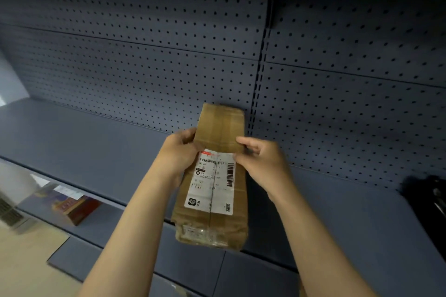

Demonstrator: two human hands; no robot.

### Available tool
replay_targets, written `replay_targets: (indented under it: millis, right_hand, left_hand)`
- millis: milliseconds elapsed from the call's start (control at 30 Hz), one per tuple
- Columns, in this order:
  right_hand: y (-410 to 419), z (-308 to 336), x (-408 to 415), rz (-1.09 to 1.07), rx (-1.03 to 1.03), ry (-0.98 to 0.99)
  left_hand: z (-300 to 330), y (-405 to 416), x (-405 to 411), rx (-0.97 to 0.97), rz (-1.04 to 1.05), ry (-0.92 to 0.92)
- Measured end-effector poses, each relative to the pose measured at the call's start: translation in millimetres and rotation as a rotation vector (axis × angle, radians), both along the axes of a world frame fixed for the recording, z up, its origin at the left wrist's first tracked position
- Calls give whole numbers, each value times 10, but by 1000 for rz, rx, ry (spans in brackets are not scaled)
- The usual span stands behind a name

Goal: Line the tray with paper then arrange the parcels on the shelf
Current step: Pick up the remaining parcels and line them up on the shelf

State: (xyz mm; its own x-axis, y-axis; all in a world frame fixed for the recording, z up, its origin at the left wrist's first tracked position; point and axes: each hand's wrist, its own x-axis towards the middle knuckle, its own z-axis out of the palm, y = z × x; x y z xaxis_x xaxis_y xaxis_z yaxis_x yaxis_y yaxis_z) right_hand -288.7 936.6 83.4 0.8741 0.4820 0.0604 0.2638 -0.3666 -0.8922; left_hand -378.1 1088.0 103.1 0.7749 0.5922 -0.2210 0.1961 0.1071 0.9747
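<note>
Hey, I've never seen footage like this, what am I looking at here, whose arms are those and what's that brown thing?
This is one picture from a camera worn on a person's head, looking forward and down, so the two bare arms are the wearer's own. The left hand and right hand grip the sides of a brown cardboard parcel with a white shipping label. It is over, perhaps resting on, a blue-grey shelf with a perforated back panel. A dark object sits on the shelf at far right, too dim to identify. Lower left, on a lower shelf, lies a blurred colourful box.
</note>
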Motion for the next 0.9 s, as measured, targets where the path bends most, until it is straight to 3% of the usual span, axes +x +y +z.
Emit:
replay_targets:
  millis: [300,567,767,900]
  right_hand:
    - [132,-236,29,8,-23,81]
    - [13,-181,33,26,-27,63]
    - [-433,69,86,-36,126,1]
    - [-963,278,120,-83,226,-19]
  left_hand:
    - [-349,209,85,80,28,115]
    - [-148,83,159,541,115,228]
    - [215,-432,203,588,134,-121]
    - [423,-918,337,381,74,-363]
